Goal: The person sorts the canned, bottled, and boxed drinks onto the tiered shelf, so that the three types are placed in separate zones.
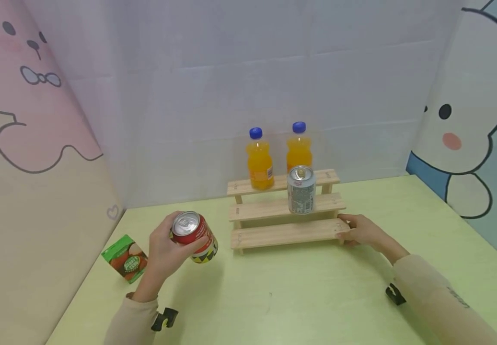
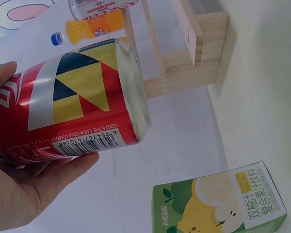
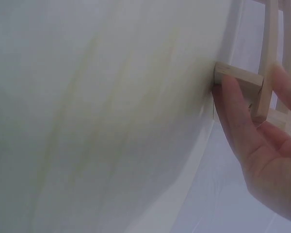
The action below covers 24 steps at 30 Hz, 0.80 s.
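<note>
My left hand [image 1: 162,251] grips a red soda can [image 1: 193,231] above the table, left of a three-step wooden rack [image 1: 283,234]. The left wrist view shows the can [image 2: 82,97] tilted on its side, its coloured triangles and barcode facing the camera. At the rack's right end, my right hand [image 1: 362,232] holds the end of the lowest step. In the right wrist view its thumb lies on the step and the fingers [image 3: 240,114] reach to the leg below. A silver can [image 1: 302,191] stands upright on the middle step.
Two orange drink bottles [image 1: 260,163] with blue caps stand on the top step, one partly behind the silver can. A green juice carton [image 1: 126,258] is on the table at the left. A pale cloth [image 1: 179,120] hangs behind; cartoon-printed panels flank the table [image 1: 270,297].
</note>
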Motion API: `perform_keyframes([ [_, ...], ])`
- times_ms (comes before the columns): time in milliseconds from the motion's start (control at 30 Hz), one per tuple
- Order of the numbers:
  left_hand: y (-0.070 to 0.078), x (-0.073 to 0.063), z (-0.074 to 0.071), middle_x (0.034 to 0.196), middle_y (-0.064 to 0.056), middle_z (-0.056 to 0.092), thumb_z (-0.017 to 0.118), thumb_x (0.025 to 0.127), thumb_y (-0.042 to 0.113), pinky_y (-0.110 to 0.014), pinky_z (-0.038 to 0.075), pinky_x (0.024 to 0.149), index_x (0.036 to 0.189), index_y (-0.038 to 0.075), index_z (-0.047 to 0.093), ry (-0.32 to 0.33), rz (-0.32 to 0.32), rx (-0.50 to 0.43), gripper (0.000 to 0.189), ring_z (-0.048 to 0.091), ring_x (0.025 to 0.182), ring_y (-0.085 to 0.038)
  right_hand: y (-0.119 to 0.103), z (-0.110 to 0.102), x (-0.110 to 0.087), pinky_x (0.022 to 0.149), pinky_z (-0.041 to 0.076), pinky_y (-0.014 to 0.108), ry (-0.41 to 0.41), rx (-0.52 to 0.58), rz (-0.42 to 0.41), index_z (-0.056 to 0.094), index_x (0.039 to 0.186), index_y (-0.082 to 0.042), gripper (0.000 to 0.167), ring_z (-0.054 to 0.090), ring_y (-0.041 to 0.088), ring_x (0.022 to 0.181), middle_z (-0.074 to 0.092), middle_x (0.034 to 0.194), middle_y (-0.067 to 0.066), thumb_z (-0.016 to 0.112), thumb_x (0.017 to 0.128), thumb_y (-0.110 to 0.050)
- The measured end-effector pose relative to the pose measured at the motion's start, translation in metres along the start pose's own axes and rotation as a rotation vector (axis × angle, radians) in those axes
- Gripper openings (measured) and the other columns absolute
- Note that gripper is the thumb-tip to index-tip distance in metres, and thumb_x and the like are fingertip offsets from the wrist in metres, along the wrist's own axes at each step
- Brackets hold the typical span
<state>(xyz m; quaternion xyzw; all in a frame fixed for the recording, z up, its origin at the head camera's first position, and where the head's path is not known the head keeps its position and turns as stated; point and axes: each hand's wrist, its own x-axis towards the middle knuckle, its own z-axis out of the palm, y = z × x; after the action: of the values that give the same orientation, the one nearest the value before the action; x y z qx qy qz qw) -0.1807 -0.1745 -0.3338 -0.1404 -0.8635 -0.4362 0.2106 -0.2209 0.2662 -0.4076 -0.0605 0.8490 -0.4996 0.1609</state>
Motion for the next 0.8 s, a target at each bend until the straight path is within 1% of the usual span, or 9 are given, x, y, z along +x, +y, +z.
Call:
perform_keyframes([
  [233, -0.002, 0.004, 0.01, 0.102, -0.009, 0.062, 0.083, 0.062, 0.01, -0.038, 0.052, 0.07, 0.111, 0.003, 0.054, -0.006, 0.028, -0.01, 0.058, 0.059, 0.091, -0.021, 0.001, -0.001, -0.001, 0.073, 0.053, 0.04, -0.014, 0.017, -0.003, 0.015, 0.138, 0.015, 0.07, 0.057, 0.033, 0.096, 0.032, 0.127, 0.043, 0.059, 0.087, -0.007],
  [367, -0.002, 0.008, 0.015, 0.102, -0.009, 0.062, 0.084, 0.062, 0.011, -0.038, 0.052, 0.07, 0.112, 0.003, 0.054, -0.014, 0.013, -0.042, 0.058, 0.06, 0.09, -0.021, 0.0, -0.002, -0.001, 0.073, 0.053, 0.04, -0.01, 0.017, -0.003, 0.015, 0.137, 0.015, 0.07, 0.058, 0.032, 0.096, 0.034, 0.126, 0.042, 0.059, 0.087, -0.007],
  [467, -0.002, 0.014, 0.02, 0.102, -0.01, 0.061, 0.084, 0.062, 0.013, -0.04, 0.052, 0.071, 0.112, 0.003, 0.054, -0.023, -0.002, -0.042, 0.059, 0.059, 0.09, -0.023, -0.001, -0.003, 0.0, 0.072, 0.053, 0.039, -0.004, 0.015, -0.006, 0.016, 0.137, 0.015, 0.07, 0.058, 0.032, 0.095, 0.035, 0.125, 0.042, 0.059, 0.087, -0.006],
  [667, -0.001, 0.021, 0.029, 0.102, -0.012, 0.062, 0.084, 0.062, 0.014, -0.042, 0.052, 0.072, 0.111, 0.002, 0.055, -0.015, 0.015, -0.038, 0.059, 0.059, 0.093, -0.026, 0.0, -0.001, 0.001, 0.072, 0.053, 0.039, -0.004, 0.025, -0.005, 0.016, 0.137, 0.016, 0.07, 0.057, 0.031, 0.095, 0.035, 0.124, 0.042, 0.06, 0.087, -0.006],
  [800, 0.0, 0.024, 0.036, 0.105, -0.011, 0.061, 0.084, 0.062, 0.016, -0.042, 0.051, 0.075, 0.113, 0.002, 0.054, -0.033, 0.003, -0.042, 0.06, 0.058, 0.096, -0.026, 0.0, 0.0, 0.001, 0.072, 0.053, 0.039, -0.001, 0.02, -0.002, 0.017, 0.137, 0.016, 0.07, 0.058, 0.031, 0.094, 0.037, 0.123, 0.042, 0.06, 0.086, -0.005],
])
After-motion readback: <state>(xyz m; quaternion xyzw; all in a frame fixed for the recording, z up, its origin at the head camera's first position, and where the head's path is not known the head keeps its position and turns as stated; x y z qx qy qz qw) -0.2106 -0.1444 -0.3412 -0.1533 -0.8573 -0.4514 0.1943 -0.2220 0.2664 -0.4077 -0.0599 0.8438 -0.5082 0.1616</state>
